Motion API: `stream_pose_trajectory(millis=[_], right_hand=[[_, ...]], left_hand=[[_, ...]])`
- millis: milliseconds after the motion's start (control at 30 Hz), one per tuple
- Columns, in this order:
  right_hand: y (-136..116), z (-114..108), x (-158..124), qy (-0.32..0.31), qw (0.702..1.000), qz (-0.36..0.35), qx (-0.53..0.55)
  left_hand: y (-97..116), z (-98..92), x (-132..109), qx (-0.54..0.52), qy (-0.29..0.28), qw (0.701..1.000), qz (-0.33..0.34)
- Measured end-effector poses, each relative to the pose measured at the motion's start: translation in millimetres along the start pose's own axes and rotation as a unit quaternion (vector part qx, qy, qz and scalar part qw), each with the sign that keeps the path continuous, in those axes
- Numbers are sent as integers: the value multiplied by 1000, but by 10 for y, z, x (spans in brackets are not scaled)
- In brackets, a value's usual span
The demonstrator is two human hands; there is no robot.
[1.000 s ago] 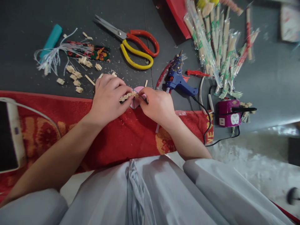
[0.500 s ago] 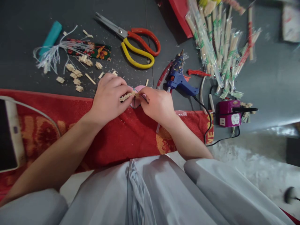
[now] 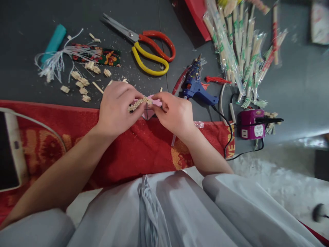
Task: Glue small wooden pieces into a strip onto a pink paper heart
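My left hand [image 3: 115, 108] is closed, pinching a strip of small pale wooden pieces [image 3: 137, 104] between thumb and fingers. My right hand [image 3: 176, 111] has its thumb and forefinger at the strip's right end, bent in a pinch; the exact contact is too small to see clearly. Under the fingertips lies a pink piece with dark lines [image 3: 156, 100], partly covered by both hands. A blue glue gun [image 3: 196, 87] rests just beyond my right hand. Little wooden stick bundles [image 3: 82, 82] are scattered beyond my left hand.
Scissors with red and yellow handles [image 3: 151, 51] lie at the back. Wrapped chopsticks [image 3: 241, 51] are piled at the back right, near a purple power adapter [image 3: 252, 124] with black cords. A red towel [image 3: 123, 151] covers the front edge; a tablet-like device [image 3: 19, 147] sits at left.
My right fingertips have loosened slightly and shifted, showing more of the strip's right end and of the pink piece. My left hand has moved slightly left, still holding the strip.
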State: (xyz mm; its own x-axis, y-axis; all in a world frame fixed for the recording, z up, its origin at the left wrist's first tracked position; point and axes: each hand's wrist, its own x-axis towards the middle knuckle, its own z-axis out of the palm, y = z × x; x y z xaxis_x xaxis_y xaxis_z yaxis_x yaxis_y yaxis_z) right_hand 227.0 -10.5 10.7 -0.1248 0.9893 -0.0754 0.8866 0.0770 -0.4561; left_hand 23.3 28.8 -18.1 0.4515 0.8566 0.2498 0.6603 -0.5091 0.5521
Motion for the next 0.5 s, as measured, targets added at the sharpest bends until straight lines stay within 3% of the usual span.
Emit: stream_pose_trajectory(millis=[233,500], right_hand=[[27,-1,7,4,989,7,149],[125,96,36,63,947,-56,310]], left_hand=[[64,-67,-27,-12,24,1000,-13],[-44,39,-88,-71,129,985,94]])
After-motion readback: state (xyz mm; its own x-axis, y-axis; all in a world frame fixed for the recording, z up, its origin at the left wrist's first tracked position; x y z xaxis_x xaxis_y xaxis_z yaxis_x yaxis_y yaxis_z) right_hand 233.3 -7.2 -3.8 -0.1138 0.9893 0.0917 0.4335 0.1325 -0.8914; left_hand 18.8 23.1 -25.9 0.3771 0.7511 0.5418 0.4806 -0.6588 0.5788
